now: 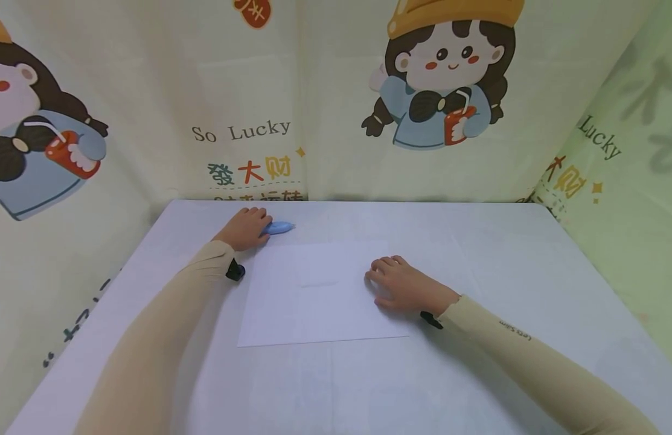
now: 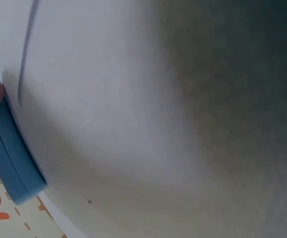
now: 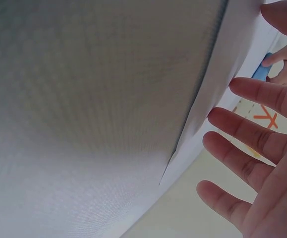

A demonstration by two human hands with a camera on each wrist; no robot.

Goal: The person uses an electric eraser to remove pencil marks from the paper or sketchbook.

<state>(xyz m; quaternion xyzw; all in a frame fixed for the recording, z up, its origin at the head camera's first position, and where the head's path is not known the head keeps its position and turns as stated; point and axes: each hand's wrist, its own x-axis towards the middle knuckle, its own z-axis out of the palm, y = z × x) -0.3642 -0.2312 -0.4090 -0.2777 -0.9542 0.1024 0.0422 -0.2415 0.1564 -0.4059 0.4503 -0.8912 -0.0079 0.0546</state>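
A sheet of white paper (image 1: 292,314) lies on the white table. Near its middle shows a faint grey mark (image 1: 318,284). Beyond the sheet's far left corner, my left hand (image 1: 247,228) grips a slim blue plastic tool (image 1: 280,228), whose tapered end points right. In the left wrist view the thumb presses on the tool's blue body (image 2: 12,144), along which a seam runs; its exact kind I cannot tell. My right hand (image 1: 403,285) rests at the right edge of the paper, fingers spread and slightly bent, fingertips (image 3: 217,116) on the sheet, holding nothing.
The white table (image 1: 477,241) extends to both sides and toward me. A printed curtain (image 1: 341,121) with cartoon figures and lettering hangs behind the table's far edge and along both sides. A black wrist strap piece (image 1: 235,270) sits at the left cuff.
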